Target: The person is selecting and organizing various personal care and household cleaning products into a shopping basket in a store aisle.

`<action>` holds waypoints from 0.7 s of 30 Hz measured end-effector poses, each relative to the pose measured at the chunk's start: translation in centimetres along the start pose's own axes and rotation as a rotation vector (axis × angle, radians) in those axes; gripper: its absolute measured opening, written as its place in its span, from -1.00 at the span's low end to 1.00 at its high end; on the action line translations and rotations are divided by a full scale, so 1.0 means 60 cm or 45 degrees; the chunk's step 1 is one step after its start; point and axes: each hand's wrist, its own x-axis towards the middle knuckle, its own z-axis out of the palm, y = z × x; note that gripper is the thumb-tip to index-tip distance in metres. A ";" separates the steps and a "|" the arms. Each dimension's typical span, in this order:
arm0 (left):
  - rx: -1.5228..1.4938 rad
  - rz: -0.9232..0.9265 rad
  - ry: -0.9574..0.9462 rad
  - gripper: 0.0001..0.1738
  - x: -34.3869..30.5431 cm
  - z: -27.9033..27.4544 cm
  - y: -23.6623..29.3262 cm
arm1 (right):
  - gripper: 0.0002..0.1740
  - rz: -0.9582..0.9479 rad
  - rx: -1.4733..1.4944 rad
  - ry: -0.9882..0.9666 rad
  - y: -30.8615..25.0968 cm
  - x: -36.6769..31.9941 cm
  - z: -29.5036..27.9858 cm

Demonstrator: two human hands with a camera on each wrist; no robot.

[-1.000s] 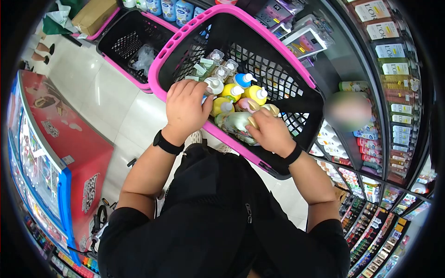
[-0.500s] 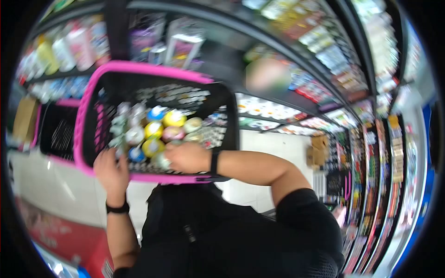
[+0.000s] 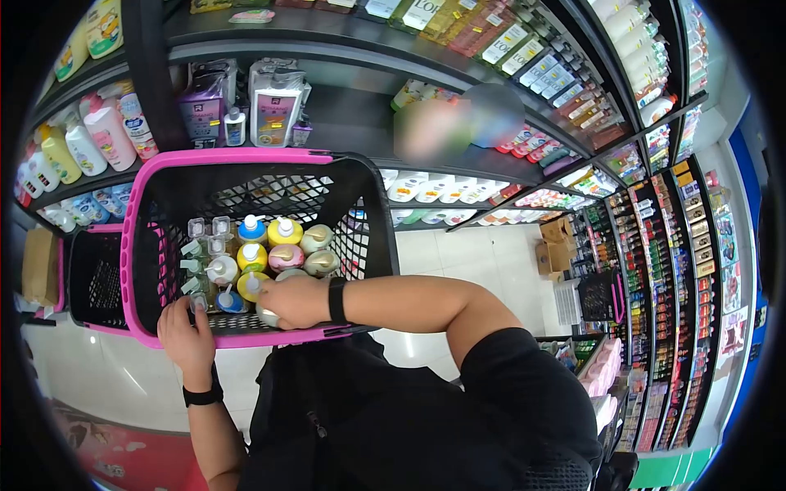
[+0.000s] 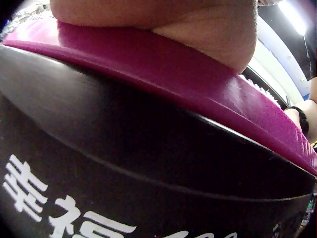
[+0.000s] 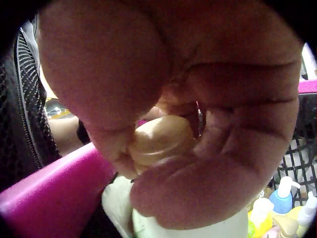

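- A person is standing over a black shopping basket [image 3: 246, 155] with a bright pink rim, seen from above.
- The left hand [image 3: 187, 331] is holding the basket's near rim at its left corner. Its fingers [image 3: 177, 309] are hooking over the pink edge, and the wrist view is showing the palm pressing on that rim.
- The right hand [image 3: 293, 301] is reaching inside the basket, just behind the near rim.
- This hand's fingers [image 5: 198, 188] are curling tightly around the beige cap [image 5: 158, 141] of a pale green bottle [image 5: 119, 203], which is sitting in the basket's near part.
- Yellow, pink and blue-topped pump bottles [image 3: 251, 256] are standing upright in the basket, crowding its middle just beyond the right hand.
- A black wristband [image 3: 336, 299] is circling the right wrist, over the basket's near rim.
- A second basket [image 3: 94, 282], also black and pink, is sitting just left of the first.
- Store shelves [image 3: 344, 37] packed with bottles are running behind the basket and off to its right.
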 end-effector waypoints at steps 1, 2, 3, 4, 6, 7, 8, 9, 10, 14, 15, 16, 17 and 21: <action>-0.006 -0.012 -0.010 -0.73 -0.001 0.001 -0.003 | -0.59 0.004 0.023 -0.003 -0.001 -0.011 -0.005; -0.011 -0.027 -0.022 -0.73 -0.001 0.002 -0.004 | -0.57 0.006 0.047 -0.009 0.000 -0.024 -0.013; -0.017 -0.009 -0.001 -0.73 -0.001 0.002 -0.002 | -0.53 0.020 0.056 -0.069 -0.004 -0.033 -0.031; -0.029 0.000 0.009 -0.73 0.001 0.003 0.000 | -0.52 -0.044 0.069 -0.085 0.013 -0.034 -0.024; -0.009 0.005 0.039 -0.73 0.002 0.000 0.005 | -0.53 -0.011 0.123 -0.078 0.029 -0.048 -0.019; -0.016 0.034 0.056 -0.73 0.003 -0.002 0.007 | -0.52 0.024 0.125 -0.157 0.034 -0.053 -0.024; -0.028 0.069 0.075 -0.73 0.005 -0.005 0.008 | -0.51 0.047 0.110 -0.204 0.036 -0.059 -0.032; -0.038 0.062 0.081 -0.73 0.007 -0.006 0.009 | -0.50 0.050 0.143 -0.180 0.046 -0.066 -0.023; -0.054 0.056 0.081 -0.73 0.006 -0.007 0.010 | -0.48 -0.039 0.144 -0.132 0.048 -0.069 -0.030; -0.055 0.046 0.111 -0.74 0.006 -0.006 0.010 | -0.44 0.201 0.140 -0.359 0.092 -0.092 -0.016; -0.054 0.042 0.107 -0.74 0.006 -0.006 0.010 | -0.44 0.199 0.133 -0.386 0.098 -0.097 -0.011; -0.052 0.029 0.098 -0.75 0.006 -0.006 0.010 | -0.43 0.200 0.122 -0.410 0.103 -0.100 -0.010; -0.052 0.018 0.090 -0.75 0.006 -0.005 0.011 | -0.42 0.201 0.108 -0.432 0.110 -0.105 -0.007; -0.072 0.005 0.081 -0.76 0.006 -0.007 0.013 | -0.37 0.201 0.146 -0.454 0.147 -0.120 0.028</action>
